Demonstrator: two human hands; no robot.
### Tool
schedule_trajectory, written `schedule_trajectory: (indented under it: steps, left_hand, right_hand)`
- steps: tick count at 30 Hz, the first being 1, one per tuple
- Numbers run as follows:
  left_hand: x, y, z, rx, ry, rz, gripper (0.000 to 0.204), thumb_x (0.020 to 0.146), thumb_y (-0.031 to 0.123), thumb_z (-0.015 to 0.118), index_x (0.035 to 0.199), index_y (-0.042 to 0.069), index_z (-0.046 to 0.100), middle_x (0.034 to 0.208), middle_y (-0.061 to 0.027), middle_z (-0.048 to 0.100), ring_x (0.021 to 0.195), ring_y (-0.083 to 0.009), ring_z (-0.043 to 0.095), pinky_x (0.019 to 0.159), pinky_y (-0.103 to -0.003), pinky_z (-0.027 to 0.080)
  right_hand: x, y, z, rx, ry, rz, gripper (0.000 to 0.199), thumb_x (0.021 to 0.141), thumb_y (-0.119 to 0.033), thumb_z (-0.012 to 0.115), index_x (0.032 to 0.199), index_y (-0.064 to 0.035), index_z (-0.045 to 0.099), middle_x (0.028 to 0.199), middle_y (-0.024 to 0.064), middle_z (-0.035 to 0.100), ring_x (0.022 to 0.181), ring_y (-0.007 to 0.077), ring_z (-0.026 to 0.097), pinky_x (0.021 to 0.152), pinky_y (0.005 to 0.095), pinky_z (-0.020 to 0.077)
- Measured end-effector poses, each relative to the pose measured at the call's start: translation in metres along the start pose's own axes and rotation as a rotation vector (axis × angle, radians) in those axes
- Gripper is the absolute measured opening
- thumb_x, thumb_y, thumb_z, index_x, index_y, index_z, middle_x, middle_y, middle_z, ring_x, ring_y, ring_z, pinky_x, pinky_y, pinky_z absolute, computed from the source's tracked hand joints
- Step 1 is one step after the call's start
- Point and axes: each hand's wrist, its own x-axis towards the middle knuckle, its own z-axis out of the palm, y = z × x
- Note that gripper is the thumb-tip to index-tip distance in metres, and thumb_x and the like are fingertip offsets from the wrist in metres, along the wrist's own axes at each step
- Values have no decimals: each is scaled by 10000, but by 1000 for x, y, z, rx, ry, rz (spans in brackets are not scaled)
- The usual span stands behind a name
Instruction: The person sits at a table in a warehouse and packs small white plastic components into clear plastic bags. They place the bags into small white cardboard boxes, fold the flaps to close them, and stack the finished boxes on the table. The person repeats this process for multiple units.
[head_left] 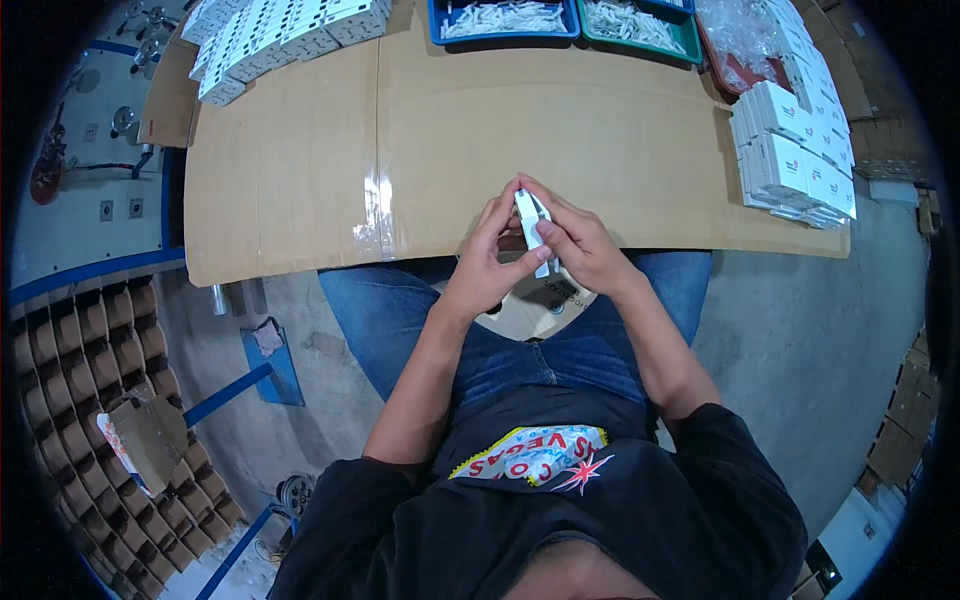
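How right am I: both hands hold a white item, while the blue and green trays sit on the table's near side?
Wrong side: the head view shows the blue tray and green tray on the far side of the table. The left hand and right hand do hold a white item.

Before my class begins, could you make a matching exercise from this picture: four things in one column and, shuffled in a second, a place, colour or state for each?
1. white piece
2. green tray
3. jeans
4. cardboard sheet

A. brown, lying flat
B. between the left hand and right hand
C. blue, worn
D. holding white parts

Pairs: 1-B, 2-D, 3-C, 4-A
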Motion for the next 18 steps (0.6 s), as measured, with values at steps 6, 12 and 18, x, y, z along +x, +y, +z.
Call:
schedule_trajectory:
  steps: [6,12,18]
  left_hand:
    - [8,4,6,207,82,144,1039,799,132,837,1626,18,218,1460,-175,445,1347,-299,498,1121,-427,433]
    - [9,6,5,505,123,323,983,830,307,754,1598,-26,239,1455,-246,436,1368,-378,467,1145,-442,381]
    - [14,-3,18,462,298,363,1150,874,875,417,1510,-83,368,1386,-284,452,1249,-400,518,1068,-456,421]
  right_hand:
    - [6,0,3,366,204,195,519,1091,-301,511,1493,26,486,1461,180,567,1317,232,556,1101,353,436]
    - [10,-16,11,572,162,568,446,1045,-329,607,1378,-33,605,1041,1,642,916,76,592,790,271,497]
    - [12,-32,51,766,403,561,432,1053,-342,575,1330,-13,608,1072,10,651,966,97,603,849,279,503]
